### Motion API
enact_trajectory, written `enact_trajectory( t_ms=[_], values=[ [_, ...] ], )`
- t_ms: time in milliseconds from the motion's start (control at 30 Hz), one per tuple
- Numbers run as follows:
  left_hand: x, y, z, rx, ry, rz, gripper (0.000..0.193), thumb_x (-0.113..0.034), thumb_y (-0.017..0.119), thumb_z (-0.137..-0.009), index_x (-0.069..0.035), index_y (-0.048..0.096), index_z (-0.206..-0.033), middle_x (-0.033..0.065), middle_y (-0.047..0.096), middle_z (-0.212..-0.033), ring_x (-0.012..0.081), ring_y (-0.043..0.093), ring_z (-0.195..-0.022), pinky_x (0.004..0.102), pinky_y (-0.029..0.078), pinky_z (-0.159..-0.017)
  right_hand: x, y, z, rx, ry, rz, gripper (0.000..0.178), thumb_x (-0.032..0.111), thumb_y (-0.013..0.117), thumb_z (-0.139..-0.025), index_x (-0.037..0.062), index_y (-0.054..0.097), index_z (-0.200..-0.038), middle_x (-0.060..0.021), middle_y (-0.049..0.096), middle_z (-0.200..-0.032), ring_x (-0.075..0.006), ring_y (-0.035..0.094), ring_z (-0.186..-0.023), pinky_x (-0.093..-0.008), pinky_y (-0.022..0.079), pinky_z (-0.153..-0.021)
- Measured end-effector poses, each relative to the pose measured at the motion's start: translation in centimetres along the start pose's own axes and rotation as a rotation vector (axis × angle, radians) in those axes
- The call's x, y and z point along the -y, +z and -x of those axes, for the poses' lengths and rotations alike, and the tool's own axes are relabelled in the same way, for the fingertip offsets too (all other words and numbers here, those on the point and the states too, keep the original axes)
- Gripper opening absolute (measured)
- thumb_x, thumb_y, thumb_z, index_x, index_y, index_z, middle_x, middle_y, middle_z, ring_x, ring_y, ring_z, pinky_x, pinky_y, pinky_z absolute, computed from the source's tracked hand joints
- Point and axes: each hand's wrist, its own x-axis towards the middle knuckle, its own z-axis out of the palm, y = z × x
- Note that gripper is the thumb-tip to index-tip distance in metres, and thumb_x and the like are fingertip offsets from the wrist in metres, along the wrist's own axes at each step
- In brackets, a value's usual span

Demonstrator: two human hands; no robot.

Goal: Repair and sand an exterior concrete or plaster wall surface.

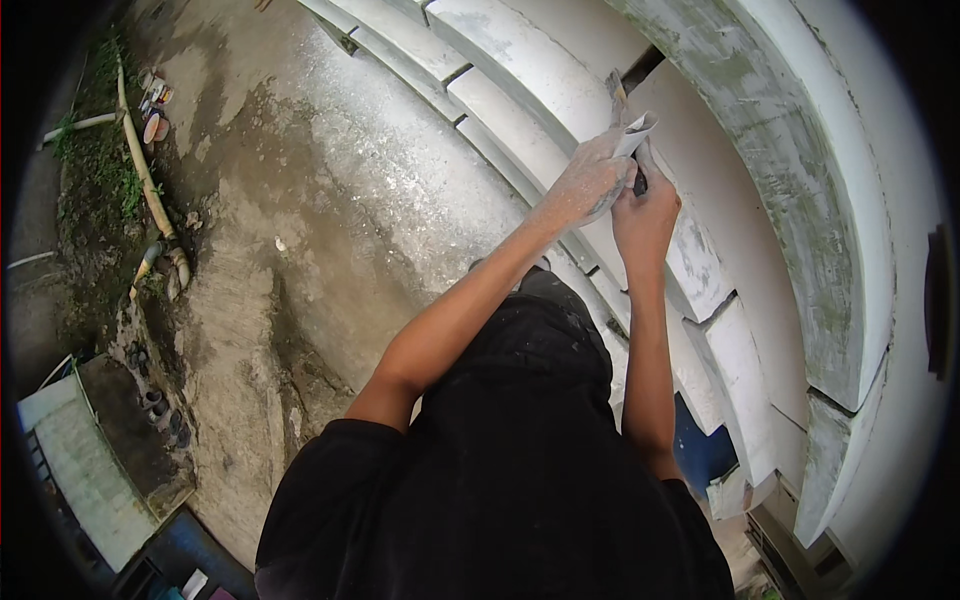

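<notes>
Both my arms reach up and forward to a white moulded ledge [560,80] on the wall. My left hand [588,186], dusted white, is closed on a folded white sheet [637,133] that looks like sandpaper. My right hand [645,215] sits just beside and below it, gripping a dark-handled tool [640,183] whose thin blade [617,95] points up past the sheet. The two hands touch each other. The tool's handle is mostly hidden inside the fist.
Stepped white mouldings [740,370] curve along the wall to the right, stained green in places. Far below lies a wet concrete ground [300,200], with a bamboo pole [145,180], small containers [155,110] and a low roof [90,470] at the left.
</notes>
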Motion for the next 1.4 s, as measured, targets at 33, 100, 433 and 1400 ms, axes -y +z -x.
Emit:
enact_trajectory(
  t_ms=[33,100,433,1400],
  values=[
    [-0.7,0.1,0.3,0.011,0.185,-0.168,0.059,-0.009,0.054,-0.08,0.003,0.05,-0.138,0.0078,0.056,-0.087,0.0147,0.051,-0.075,0.0289,0.045,-0.072,0.1,-0.4,0.3,-0.002,0.01,0.001,0.039,0.01,0.061,-0.093,-0.0042,0.059,-0.129,-0.0296,0.067,-0.093,-0.0298,0.07,-0.085,-0.0351,0.051,-0.08],
    [-0.6,0.5,1.2,0.028,0.368,-0.336,0.067,-0.009,0.054,-0.08,0.002,0.043,-0.146,0.0088,0.057,-0.089,0.0149,0.052,-0.075,0.0288,0.046,-0.074,0.8,-1.6,1.2,0.022,-0.017,-0.074,0.039,0.008,0.061,-0.092,-0.0037,0.059,-0.129,-0.0291,0.067,-0.095,-0.0306,0.07,-0.085,-0.0357,0.051,-0.082],
    [-0.2,-0.1,0.4,-0.007,0.001,-0.279,0.056,-0.012,0.053,-0.08,0.002,0.053,-0.134,0.013,0.056,-0.084,0.0177,0.052,-0.076,0.0322,0.047,-0.074,0.5,-1.8,0.8,0.065,-0.002,-0.079,0.042,0.003,0.062,-0.088,-0.0048,0.059,-0.13,-0.0295,0.066,-0.113,-0.0265,0.066,-0.108,-0.0353,0.047,-0.095],
    [-1.5,-2.6,-1.3,-0.001,0.013,-0.199,0.028,-0.017,0.059,-0.083,0.003,0.062,-0.102,0.0042,0.058,-0.077,0.0143,0.053,-0.073,0.0295,0.045,-0.069,1.3,0.2,-1.8,0.058,-0.04,0.018,0.042,0.009,0.062,-0.093,-0.0052,0.057,-0.132,-0.0256,0.068,-0.115,-0.0281,0.067,-0.105,-0.0359,0.048,-0.095]
  ],
)
